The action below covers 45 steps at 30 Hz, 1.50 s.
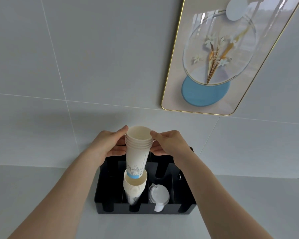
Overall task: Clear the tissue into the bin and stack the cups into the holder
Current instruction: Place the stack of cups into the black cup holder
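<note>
While we pinch the ribbed rims of a nested stack of paper cups (138,149) between our left hand (109,145) and right hand (169,144), its tapered base sits inside more cups (134,187) standing in the black slotted holder (145,207); beside them, seemingly, smooth white plastic lids (159,195).

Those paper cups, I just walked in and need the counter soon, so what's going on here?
A person is holding a stack of paper cups between the left hand and right hand. Its bottom end sits inside the top cup of another stack already standing in the black holder. White lids fill the next compartment. No tissue or bin shows.
</note>
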### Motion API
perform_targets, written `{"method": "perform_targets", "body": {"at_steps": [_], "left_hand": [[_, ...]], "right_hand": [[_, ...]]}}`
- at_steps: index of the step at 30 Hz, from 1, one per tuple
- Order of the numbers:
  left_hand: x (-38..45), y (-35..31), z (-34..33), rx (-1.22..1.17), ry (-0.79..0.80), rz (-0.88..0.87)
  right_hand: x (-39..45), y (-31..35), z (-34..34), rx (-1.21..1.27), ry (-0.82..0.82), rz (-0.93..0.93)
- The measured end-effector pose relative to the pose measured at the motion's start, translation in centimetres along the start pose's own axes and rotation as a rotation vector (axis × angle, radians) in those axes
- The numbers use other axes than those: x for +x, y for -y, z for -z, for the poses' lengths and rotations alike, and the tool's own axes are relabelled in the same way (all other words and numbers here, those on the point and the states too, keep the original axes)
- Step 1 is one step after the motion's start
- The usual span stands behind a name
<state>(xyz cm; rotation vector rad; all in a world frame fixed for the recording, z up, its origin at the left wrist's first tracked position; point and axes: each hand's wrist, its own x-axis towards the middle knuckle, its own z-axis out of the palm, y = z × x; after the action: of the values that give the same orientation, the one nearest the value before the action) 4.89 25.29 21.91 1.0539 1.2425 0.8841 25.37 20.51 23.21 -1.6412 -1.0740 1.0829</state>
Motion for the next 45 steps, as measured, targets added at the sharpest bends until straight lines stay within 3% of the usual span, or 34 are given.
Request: {"method": "perform_targets", "body": {"at_steps": [17, 35, 38, 43, 45], "left_hand": [[1.9, 9.8, 0.1, 0.075, -0.005, 0.201], [0.6, 12.1, 0.1, 0.173, -0.002, 0.134], [-0.1, 11.9, -0.2, 0.293, -0.038, 0.086], [-1.6, 12.6, 0.0, 0.697, -0.076, -0.073], [-2.3, 12.9, 0.8, 0.795, -0.051, -0.077]], "right_hand": [[1.6, -10.0, -2.4, -0.147, 0.014, -0.155], [0.0, -12.1, -3.2, -0.242, -0.038, -0.145], [-0.4, -11.7, -3.2, -0.302, -0.036, -0.124], [-1.9, -11.9, -1.4, -0.604, -0.076, 0.029], [-2.8, -12.4, 0.1, -0.705, -0.051, 0.008]]}}
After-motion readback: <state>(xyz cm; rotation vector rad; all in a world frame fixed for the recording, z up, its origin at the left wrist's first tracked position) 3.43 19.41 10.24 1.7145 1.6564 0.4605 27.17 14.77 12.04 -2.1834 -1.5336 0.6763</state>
